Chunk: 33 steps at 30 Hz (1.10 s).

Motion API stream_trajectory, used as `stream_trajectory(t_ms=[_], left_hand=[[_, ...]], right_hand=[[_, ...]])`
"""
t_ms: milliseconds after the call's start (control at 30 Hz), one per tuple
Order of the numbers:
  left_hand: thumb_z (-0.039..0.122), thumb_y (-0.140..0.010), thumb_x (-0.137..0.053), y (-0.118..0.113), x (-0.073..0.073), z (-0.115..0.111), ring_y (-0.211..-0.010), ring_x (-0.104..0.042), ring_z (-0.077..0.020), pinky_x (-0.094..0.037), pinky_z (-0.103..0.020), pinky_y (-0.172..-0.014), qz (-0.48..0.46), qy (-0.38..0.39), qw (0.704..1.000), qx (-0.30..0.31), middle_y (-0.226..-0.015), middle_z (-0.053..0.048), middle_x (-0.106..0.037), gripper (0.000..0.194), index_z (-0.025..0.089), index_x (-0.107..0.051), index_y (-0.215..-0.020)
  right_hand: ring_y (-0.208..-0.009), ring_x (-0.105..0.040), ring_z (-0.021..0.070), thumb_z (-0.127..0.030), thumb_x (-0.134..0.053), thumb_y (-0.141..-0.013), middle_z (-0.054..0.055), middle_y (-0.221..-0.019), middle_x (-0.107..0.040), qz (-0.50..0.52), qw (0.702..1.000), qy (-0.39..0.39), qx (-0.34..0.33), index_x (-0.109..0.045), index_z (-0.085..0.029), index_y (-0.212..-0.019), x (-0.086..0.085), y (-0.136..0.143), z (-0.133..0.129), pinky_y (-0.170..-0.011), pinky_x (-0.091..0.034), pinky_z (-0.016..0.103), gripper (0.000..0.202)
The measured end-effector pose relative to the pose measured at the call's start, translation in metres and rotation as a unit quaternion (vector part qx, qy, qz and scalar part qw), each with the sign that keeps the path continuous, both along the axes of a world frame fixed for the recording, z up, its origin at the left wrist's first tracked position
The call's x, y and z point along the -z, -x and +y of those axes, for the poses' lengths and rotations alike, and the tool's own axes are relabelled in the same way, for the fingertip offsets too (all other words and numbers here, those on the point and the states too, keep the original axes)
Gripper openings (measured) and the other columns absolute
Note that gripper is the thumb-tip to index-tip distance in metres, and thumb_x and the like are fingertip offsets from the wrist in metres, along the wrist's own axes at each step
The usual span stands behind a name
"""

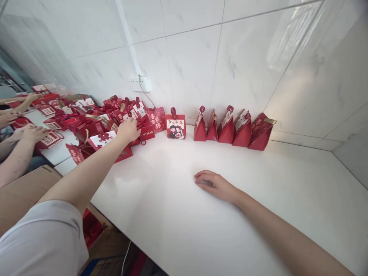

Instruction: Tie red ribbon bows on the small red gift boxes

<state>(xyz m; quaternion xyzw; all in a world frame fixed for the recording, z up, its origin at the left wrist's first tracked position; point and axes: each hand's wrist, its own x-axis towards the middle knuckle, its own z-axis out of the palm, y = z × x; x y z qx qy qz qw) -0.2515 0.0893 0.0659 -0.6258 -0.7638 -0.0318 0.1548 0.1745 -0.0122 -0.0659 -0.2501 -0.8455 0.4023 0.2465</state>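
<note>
My left hand (128,131) reaches into a heap of red gift boxes at the back left. Its bent fingers close over a red gift box (147,132) with gold lettering; the fingertips are hidden. A white-topped box (102,140) lies just left of my wrist. My right hand (215,184) rests on the white table (172,214), fingers loosely curved and thumb apart, holding nothing. Behind it stands an upright gift box (176,127) with a cartoon couple on its front. To the right, several peaked red gift boxes (241,128) stand in a row along the wall.
Co-workers' hands (34,134) handle red boxes at the far left. An open cardboard box (31,184) sits beside the table's left edge, with red items (92,228) lower down. A wall socket (139,84) with a cable is above the heap.
</note>
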Motion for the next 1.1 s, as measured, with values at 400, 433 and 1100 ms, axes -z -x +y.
stream_trajectory(t_ms=[400,433,1100], left_hand=[[0.08,-0.064,-0.056,0.017,0.022,0.067,-0.136,-0.035,-0.0437,-0.031,-0.054,-0.108,-0.092,0.077,0.99,-0.073,-0.148,-0.024,-0.04,0.116,0.01,-0.023,-0.15],[0.082,-0.063,-0.054,0.017,0.021,0.067,-0.138,-0.032,-0.0456,-0.028,-0.058,-0.108,-0.092,0.081,0.989,-0.081,-0.149,-0.025,-0.038,0.117,0.011,-0.023,-0.15],[0.068,-0.064,-0.065,-0.182,-0.07,-0.029,-0.092,-0.07,-0.0279,-0.053,-0.032,-0.074,-0.239,0.437,0.854,0.148,-0.114,-0.014,-0.071,0.076,0.02,-0.062,-0.123]], right_hand=[[-0.102,-0.06,0.0186,-0.021,-0.052,-0.093,0.006,-0.12,-0.062,-0.001,1.0,0.009,-0.008,-0.067,-0.024,-0.104,-0.006,0.002,0.008,-0.077,-0.05,0.029,0.019],[-0.102,-0.06,0.0187,-0.021,-0.052,-0.093,0.006,-0.12,-0.062,-0.001,1.0,0.009,-0.008,-0.067,-0.024,-0.104,-0.005,0.002,0.008,-0.077,-0.05,0.029,0.019],[-0.091,-0.062,0.0213,-0.045,-0.05,-0.094,0.006,-0.094,-0.064,0.227,0.914,0.018,0.335,-0.054,-0.022,-0.109,-0.021,-0.017,0.022,-0.088,-0.046,0.038,0.028]])
